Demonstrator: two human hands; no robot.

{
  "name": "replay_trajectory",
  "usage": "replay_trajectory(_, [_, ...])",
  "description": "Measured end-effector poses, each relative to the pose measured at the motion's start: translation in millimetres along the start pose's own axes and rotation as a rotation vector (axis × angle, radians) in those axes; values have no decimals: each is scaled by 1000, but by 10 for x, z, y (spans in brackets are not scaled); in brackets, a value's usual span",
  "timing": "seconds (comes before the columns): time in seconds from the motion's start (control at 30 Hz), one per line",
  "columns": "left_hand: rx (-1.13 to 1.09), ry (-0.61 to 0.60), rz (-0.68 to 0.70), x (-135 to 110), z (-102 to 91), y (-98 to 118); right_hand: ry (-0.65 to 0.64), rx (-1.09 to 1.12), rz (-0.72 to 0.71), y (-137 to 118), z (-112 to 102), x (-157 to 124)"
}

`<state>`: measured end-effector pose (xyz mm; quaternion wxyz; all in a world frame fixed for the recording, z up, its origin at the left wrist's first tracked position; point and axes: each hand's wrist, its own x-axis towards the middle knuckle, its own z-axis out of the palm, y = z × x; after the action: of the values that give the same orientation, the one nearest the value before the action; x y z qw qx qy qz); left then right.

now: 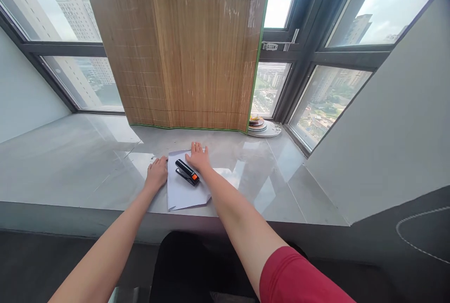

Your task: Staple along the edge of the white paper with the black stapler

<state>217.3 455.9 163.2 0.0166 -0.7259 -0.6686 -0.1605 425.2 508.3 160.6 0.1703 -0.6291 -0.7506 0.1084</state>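
A small stack of white paper (181,190) lies on the grey window sill (77,162) in front of me. On top of it rests a black stapler (187,172) with an orange tip, lying at an angle. My right hand (198,157) lies flat on the paper's far edge, fingers stretched out, just right of the stapler. My left hand (156,173) rests at the paper's left edge with its fingers curled down onto the sill; nothing shows in it.
A bamboo blind (186,45) with green edging hangs down to the sill behind the paper. A stack of plates (262,127) stands at the back right by the window. A grey wall (386,125) bounds the sill on the right.
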Motion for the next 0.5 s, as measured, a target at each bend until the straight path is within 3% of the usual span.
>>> replay_trajectory(0.27, [-36, -18, -42, -39, -55, -5, 19, -26, 85, 139, -43, -135])
replay_trajectory(0.5, [-36, 25, -29, -28, -37, -25, 43, -66, 182, 739, -334, -463])
